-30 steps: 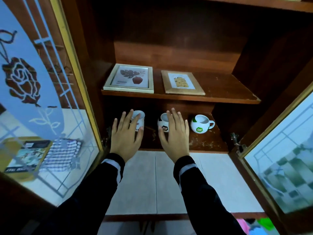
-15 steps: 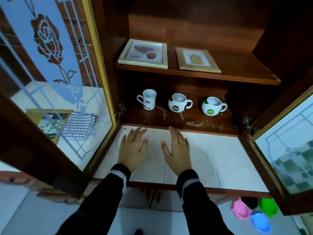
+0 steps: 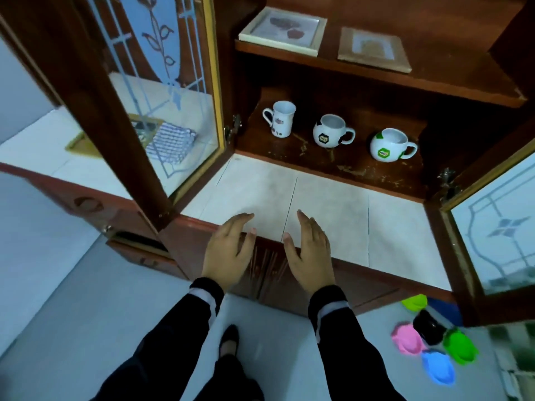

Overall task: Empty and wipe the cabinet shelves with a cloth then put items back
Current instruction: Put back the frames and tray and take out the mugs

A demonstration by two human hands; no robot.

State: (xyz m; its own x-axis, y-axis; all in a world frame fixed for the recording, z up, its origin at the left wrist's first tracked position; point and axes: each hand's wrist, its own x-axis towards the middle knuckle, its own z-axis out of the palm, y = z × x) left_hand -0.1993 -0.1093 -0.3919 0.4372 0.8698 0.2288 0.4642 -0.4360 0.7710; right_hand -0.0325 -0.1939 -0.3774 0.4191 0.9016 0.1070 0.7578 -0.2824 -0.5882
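Observation:
Three mugs stand on the lower cabinet shelf [image 3: 347, 164]: a tall white mug [image 3: 281, 119] at the left, a round black-and-white mug [image 3: 330, 135] in the middle and a round green-and-white mug [image 3: 389, 145] at the right. Two picture frames lie flat on the upper shelf, a white frame [image 3: 285, 29] and a brown frame [image 3: 373, 49]. A checked cloth [image 3: 170, 144] lies on the counter behind the left glass door. My left hand [image 3: 228, 250] and my right hand [image 3: 309, 250] hover empty, fingers straight, over the tiled counter's front edge [image 3: 333, 215].
Both glass doors stand open, the left door [image 3: 162, 91] and the right door [image 3: 498, 221], flanking the counter. Coloured plastic dishes [image 3: 434, 348] lie on the floor at lower right. My shoe [image 3: 228, 340] is on the floor below the counter edge.
My hands have drawn back from the mugs on the lower shelf to the counter's front edge. The view has pulled back and tilted down, showing the floor.

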